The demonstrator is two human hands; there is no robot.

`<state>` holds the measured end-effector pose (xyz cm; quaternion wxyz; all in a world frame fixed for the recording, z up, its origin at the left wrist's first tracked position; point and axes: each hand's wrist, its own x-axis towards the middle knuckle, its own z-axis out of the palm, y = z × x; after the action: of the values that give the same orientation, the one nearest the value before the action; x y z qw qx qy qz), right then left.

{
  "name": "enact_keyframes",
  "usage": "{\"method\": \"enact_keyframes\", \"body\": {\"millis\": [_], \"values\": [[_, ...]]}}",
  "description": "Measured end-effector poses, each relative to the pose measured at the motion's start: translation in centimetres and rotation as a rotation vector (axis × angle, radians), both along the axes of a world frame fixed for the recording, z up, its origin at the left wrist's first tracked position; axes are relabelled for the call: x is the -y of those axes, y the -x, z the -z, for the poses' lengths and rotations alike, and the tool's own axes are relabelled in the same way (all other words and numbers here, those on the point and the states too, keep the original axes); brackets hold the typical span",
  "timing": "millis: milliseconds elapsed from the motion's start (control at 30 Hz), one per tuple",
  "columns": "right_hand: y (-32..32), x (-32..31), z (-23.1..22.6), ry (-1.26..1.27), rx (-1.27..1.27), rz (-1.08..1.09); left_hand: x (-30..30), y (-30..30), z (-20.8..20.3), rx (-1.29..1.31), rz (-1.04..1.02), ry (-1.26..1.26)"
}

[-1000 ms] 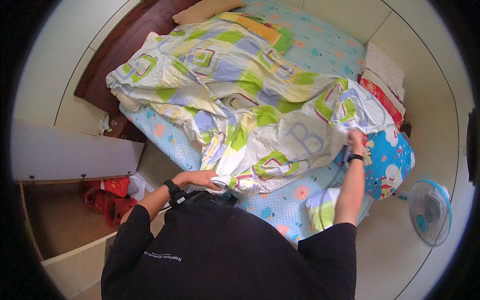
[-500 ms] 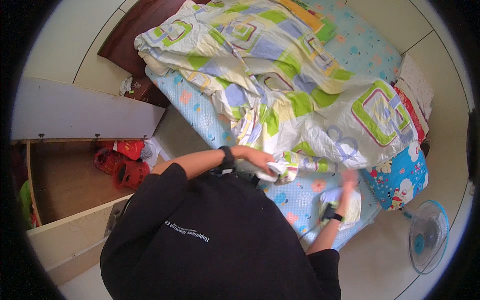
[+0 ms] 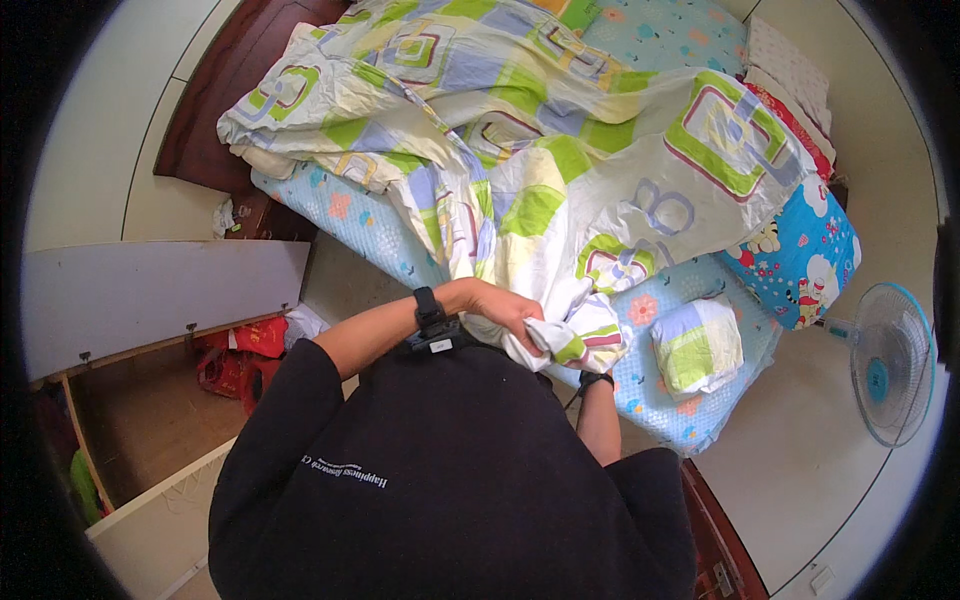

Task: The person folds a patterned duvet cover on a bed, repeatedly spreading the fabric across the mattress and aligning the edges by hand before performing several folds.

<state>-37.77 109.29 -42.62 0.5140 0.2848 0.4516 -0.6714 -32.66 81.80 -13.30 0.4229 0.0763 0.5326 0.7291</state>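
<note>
A large duvet cover (image 3: 530, 160), patterned in white, green, blue and yellow squares, lies crumpled across the bed. My left hand (image 3: 505, 312) is closed round a bunched edge of it, just in front of my body. Part of the cloth hangs over at this spot. Behind the bunched fabric, my right hand is hidden; only the right forearm (image 3: 600, 425) and a dark wristband show below it. A folded bundle of matching fabric (image 3: 698, 347) rests on the mattress to the right of my hands.
Light blue floral bedding (image 3: 660, 410) covers the mattress. A blue cartoon pillow (image 3: 800, 250) lies at the right, with a fan (image 3: 890, 370) beyond it. To the left stands an open storage compartment (image 3: 150, 430) holding red items. A dark wooden bed board (image 3: 240, 90) rises at the far left.
My right hand has moved left, from above the folded bundle to behind the bunched cloth. My left hand keeps its grip, and the cover's near edge is drawn toward me. The view has shifted.
</note>
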Motion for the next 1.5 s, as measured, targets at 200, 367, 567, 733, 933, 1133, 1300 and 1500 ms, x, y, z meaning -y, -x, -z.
{"method": "enact_keyframes", "body": {"millis": [200, 367, 567, 733, 933, 1133, 1300, 1500], "values": [[8.3, 0.1, -9.9, -0.104, -0.578, 0.166, 0.1, -1.9, 0.9, 0.077, -0.035, 0.043], [14.6, -6.3, -21.9, -0.294, -0.997, 0.300, -0.3, -2.8, 4.8, 0.009, 0.026, 0.151], [14.8, -20.2, -22.4, -0.758, -1.141, 0.493, -2.0, -1.2, 5.3, -0.199, 0.111, 0.297], [11.2, -16.0, -19.8, -1.050, -1.162, 0.014, -3.5, -0.3, 8.0, -0.424, 0.108, 0.517], [2.0, 1.7, -20.3, 0.104, -0.681, -0.529, -3.5, 1.5, 5.9, -0.279, 0.018, 0.331], [-3.0, 5.0, -11.9, -0.060, -0.992, -0.600, -1.0, 1.3, 5.9, -0.373, -0.237, 0.500], [-0.2, 3.2, -14.1, -0.596, -1.265, -0.480, 0.8, 0.2, 4.7, -0.706, -0.325, 1.061], [2.8, 1.8, -19.1, -0.612, -1.436, -0.609, 4.0, -0.3, 6.0, -0.926, -0.480, 1.319]]}}
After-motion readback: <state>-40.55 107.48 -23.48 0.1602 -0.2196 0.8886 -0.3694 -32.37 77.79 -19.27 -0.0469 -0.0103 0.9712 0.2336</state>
